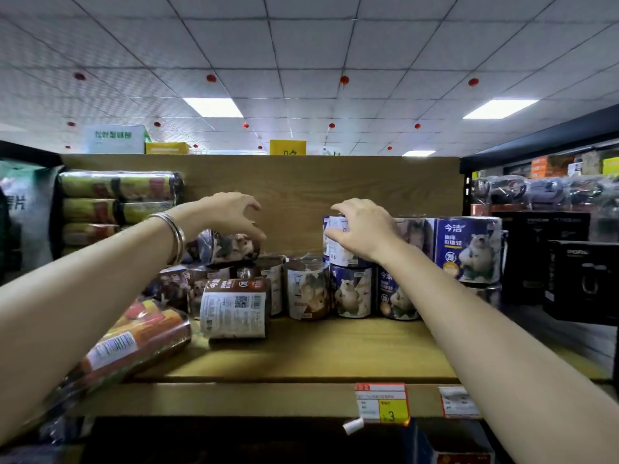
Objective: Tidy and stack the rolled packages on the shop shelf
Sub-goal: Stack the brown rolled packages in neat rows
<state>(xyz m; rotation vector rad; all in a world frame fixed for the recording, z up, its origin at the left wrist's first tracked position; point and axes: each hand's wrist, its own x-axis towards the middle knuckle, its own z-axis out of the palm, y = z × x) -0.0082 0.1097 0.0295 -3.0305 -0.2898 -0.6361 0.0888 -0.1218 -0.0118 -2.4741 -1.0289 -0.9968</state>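
The right hand [363, 229] wraps its fingers around a glossy blue-and-white roll [336, 242], upright, sitting on top of another standing roll on the wooden shelf [335, 349]. The left hand [231, 212] hovers with fingers spread and curled, open, fingertips just touching a film-wrapped brown roll [231, 247] lying on its side, long axis running left to right. Below those fingers, more cylinders crowd together, some standing, some toppled.

Shop: stocked shelf [301, 349] w/ price tags [382, 401]
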